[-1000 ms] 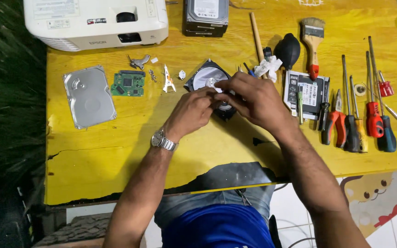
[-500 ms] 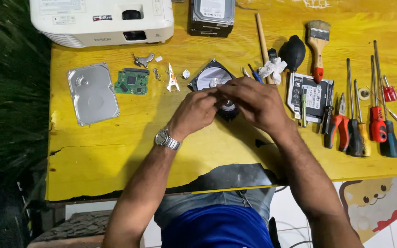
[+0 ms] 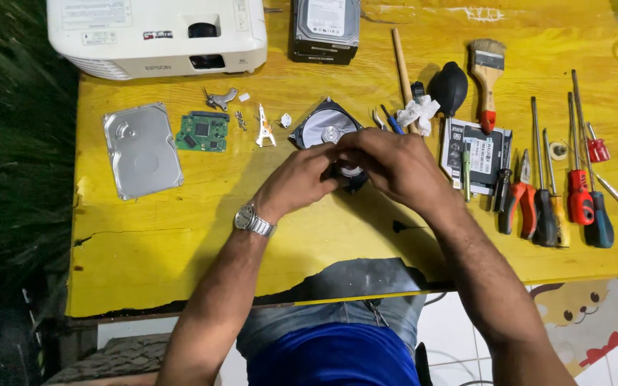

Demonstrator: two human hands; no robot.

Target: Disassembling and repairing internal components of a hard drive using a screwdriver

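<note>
An opened hard drive (image 3: 321, 123) with a shiny platter lies on the yellow table (image 3: 180, 236). My left hand (image 3: 298, 180), with a metal wristwatch, and my right hand (image 3: 395, 166) meet over the drive's near end, fingers curled around it. The fingertips cover whatever small part sits between them. Left of the drive lie its metal cover plate (image 3: 141, 150), a green circuit board (image 3: 202, 131), a small silver bracket (image 3: 265, 127) and a few tiny screws (image 3: 240, 119).
A white projector (image 3: 157, 34) and a second hard drive (image 3: 326, 27) stand at the back. To the right lie a black air blower (image 3: 449, 87), a paintbrush (image 3: 487, 78), another flat drive (image 3: 479, 151), pliers (image 3: 518, 200) and several screwdrivers (image 3: 579, 179). The table's near edge is chipped.
Both hands stay on the open drive with only small finger shifts. The view has drifted a little, so the table items sit slightly lower and more to the right in the frame.
</note>
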